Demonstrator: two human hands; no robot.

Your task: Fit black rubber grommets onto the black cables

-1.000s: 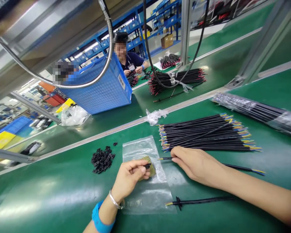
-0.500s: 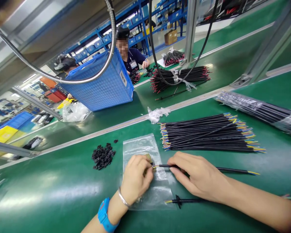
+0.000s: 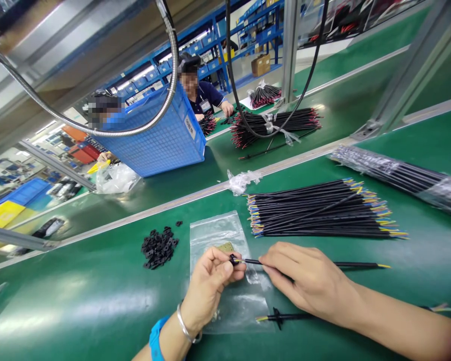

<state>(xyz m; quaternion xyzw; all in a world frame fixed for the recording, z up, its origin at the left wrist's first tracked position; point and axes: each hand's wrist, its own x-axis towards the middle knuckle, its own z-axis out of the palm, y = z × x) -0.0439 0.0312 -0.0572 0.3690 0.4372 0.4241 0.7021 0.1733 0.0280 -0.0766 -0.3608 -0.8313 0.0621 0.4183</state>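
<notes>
Between the thumb and fingers of my left hand [image 3: 212,278] is a small black clip [image 3: 233,259], right at the coloured wire ends of a black cable [image 3: 253,261]. My right hand [image 3: 304,273] is closed around that cable a short way behind its tip; the cable's other end sticks out to the right. Under my left hand lies a clear plastic bag [image 3: 233,228] with a tan piece [image 3: 226,247] on it. Closer to me, a second cable [image 3: 295,317] with a black clip [image 3: 277,318] around it passes beneath my right forearm.
A pile of black clips [image 3: 160,248] lies left of the bag. Many cut cables [image 3: 315,210] are laid side by side behind my right hand. Further right is a plastic-wrapped cable bundle [image 3: 398,170]. A blue crate [image 3: 154,135] and a co-worker [image 3: 203,95] are across the bench.
My left hand has turned and its fingers have opened out somewhat, so the black clip at the wire ends now shows. My right hand still grips the cable in nearly the same place.
</notes>
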